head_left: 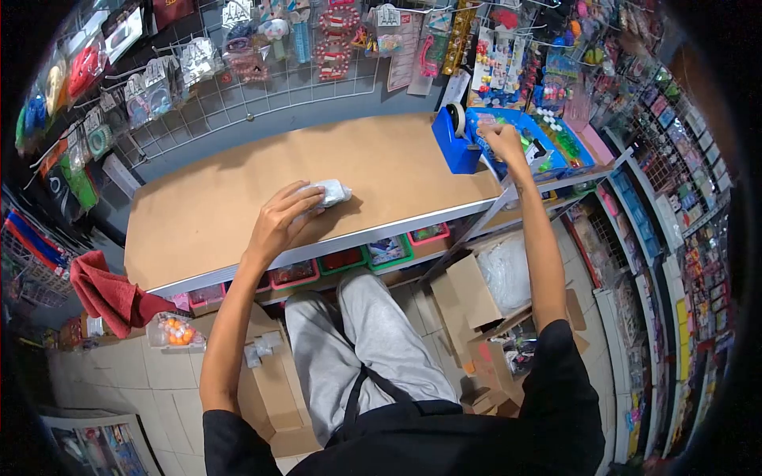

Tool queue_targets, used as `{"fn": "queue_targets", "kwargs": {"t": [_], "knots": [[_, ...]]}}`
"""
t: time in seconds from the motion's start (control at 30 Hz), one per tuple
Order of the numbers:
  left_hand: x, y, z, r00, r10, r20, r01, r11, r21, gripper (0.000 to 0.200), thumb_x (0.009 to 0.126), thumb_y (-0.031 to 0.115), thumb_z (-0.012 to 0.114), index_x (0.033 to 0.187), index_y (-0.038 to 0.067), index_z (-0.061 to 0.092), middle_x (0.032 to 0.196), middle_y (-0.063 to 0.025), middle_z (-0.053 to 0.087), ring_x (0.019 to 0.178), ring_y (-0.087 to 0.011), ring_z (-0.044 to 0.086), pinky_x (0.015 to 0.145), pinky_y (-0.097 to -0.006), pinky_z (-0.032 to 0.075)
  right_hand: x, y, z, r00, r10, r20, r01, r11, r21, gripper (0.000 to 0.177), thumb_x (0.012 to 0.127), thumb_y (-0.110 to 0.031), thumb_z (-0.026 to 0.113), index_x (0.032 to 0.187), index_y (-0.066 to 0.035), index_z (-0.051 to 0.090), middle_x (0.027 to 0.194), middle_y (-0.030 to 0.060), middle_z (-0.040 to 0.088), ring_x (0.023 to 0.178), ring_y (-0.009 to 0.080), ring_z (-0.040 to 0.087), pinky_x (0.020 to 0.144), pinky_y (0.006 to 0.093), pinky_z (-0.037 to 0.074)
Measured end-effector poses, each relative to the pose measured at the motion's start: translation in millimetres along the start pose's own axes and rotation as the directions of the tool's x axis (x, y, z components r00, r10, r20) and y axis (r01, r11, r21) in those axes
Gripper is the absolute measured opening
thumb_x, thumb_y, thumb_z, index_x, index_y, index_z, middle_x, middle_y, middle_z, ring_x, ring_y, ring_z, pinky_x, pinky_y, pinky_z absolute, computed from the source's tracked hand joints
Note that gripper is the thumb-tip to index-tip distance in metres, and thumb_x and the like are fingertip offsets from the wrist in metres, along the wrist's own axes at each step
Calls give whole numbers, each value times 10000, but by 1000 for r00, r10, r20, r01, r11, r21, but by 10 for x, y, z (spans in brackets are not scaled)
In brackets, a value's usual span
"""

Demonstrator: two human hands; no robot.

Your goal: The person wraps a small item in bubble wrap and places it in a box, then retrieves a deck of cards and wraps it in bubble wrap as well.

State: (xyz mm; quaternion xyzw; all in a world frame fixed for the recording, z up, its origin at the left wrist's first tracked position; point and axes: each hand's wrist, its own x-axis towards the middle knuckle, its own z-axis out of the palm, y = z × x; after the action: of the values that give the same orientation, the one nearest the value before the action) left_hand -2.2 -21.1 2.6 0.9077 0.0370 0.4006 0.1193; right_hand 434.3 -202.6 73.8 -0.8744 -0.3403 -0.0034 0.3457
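Note:
My left hand [284, 216] rests on the brown tabletop [238, 190], its fingers curled over a small bundle in whitish plastic wrap [334, 193]. The bundle's right end sticks out past my fingertips. My right hand [506, 145] is raised at the table's right end, beside a blue tape dispenser [454, 147] with a roll of tape [456, 120] on it. Its fingers are pinched together close to the dispenser's right side. Whatever is between them is too small to make out. Behind that hand stands a blue tray [575, 165] of small colourful goods.
A wire grid [278, 87] with hanging packets rises behind the table. Below are plastic baskets [386, 250], an open cardboard box [464, 289] by my right leg and another box [278, 389] at left. A red cloth [111, 293] hangs off the left corner. Stocked shelves [667, 285] line the right.

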Motion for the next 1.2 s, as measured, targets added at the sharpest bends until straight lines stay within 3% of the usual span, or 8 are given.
{"fn": "queue_targets", "kwargs": {"t": [0.1, 0.3, 0.4, 0.53, 0.73, 0.83, 0.93, 1.2], "knots": [[12, -3, 1, 1000, 20, -16, -20, 1000, 6, 272, 805, 96, 722, 1075, 71, 701, 1147, -64, 692, 1114, -321, 620, 941, -412, 516, 24, 51, 4, 961, 132, 245, -163, 980, 113, 402, 864, -414, 694, 686, -53, 695, 630, 23, 623, 513, 122, 484, 513, 330, 382], [-6, -32, 8, 1000, -9, -15, 8, 999, -52, 299, 798, 77, 738, 1093, 54, 695, 1179, -89, 681, 1156, -317, 603, 988, -415, 492, -49, 30, 45, 933, 200, 300, -300, 891, 340, 277, 841, -362, 732, 790, -91, 762, 716, -16, 676, 549, 77, 462, 506, 275, 326], [-7, -30, 21, 999, -23, -35, 21, 998, -52, 305, 790, 77, 745, 1090, 55, 697, 1168, -93, 684, 1140, -311, 609, 979, -411, 495, -34, 27, -29, 898, 185, 399, -326, 890, 320, 291, 851, -380, 729, 900, -96, 770, 770, -81, 699, 542, 20, 442, 481, 200, 314], [-19, -51, 35, 999, -30, -43, 28, 998, -55, 311, 783, 74, 753, 1089, 53, 697, 1156, -93, 688, 1130, -302, 614, 973, -407, 498, 24, 93, 41, 902, 300, 310, -400, 850, 343, 271, 838, -362, 734, 920, -105, 760, 865, -55, 720, 732, 68, 524, 703, 282, 387], [-19, -41, 54, 997, -33, -75, 29, 997, -65, 314, 779, 75, 758, 1086, 48, 697, 1149, -92, 690, 1118, -295, 619, 968, -402, 502, 6, 112, 52, 918, 154, 366, -263, 927, 267, 286, 830, -383, 732, 941, -121, 764, 903, -10, 726, 881, 106, 546, 794, 322, 386], [-28, -48, 53, 996, -36, -80, 31, 998, -62, 316, 778, 80, 761, 1086, 48, 697, 1148, -94, 690, 1112, -293, 621, 963, -402, 504, -112, -36, -43, 894, 257, 367, -346, 917, 199, 304, 831, -386, 730, 961, -114, 769, 924, 17, 732, 888, 128, 554, 805, 326, 394], [-13, -37, 47, 996, -25, -81, 19, 997, -74, 317, 778, 83, 763, 1085, 46, 696, 1147, -94, 689, 1107, -292, 623, 959, -401, 505, -247, -130, -68, 917, 323, 234, -369, 909, 195, 256, 785, -294, 779, 870, -52, 780, 886, 41, 728, 738, 122, 540, 686, 292, 408], [-19, -41, 52, 995, -25, -99, 19, 998, -64, 316, 779, 88, 765, 1084, 47, 694, 1145, -93, 688, 1103, -291, 624, 953, -400, 507, -411, -11, -70, 946, 127, 299, -211, 939, 270, 300, 841, -317, 723, 1003, -68, 766, 1156, 78, 678, 1027, 187, 575, 868, 322, 426]]}}
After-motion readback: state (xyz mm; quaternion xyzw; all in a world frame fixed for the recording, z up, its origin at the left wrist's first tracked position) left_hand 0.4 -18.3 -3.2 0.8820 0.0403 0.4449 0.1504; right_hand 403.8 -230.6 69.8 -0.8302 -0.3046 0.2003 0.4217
